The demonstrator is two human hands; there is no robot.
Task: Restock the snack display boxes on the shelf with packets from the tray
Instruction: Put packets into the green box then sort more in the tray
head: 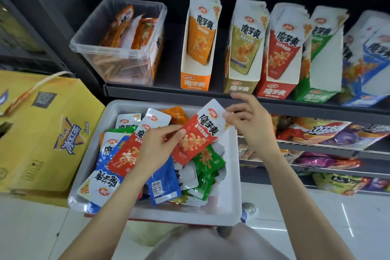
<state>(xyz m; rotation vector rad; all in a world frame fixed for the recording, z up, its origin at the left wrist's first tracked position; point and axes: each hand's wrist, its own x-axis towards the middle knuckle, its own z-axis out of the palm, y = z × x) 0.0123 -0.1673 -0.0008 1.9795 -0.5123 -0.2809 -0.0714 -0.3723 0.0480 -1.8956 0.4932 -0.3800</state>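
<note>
Over tray [230, 177] below shelf [168, 93], both grips, left hand [156, 148] & right hand [251, 124], pinching red packet [196, 135].

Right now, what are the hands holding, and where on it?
Both hold one red packet above the tray. The left hand pinches its lower left edge; the right hand pinches its white top corner.

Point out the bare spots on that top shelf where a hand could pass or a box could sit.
One bare strip lies between the clear plastic tub and the orange display box. A narrower gap separates the orange box from the olive display box. From there rightward the olive, red, green and blue boxes crowd together.
</note>
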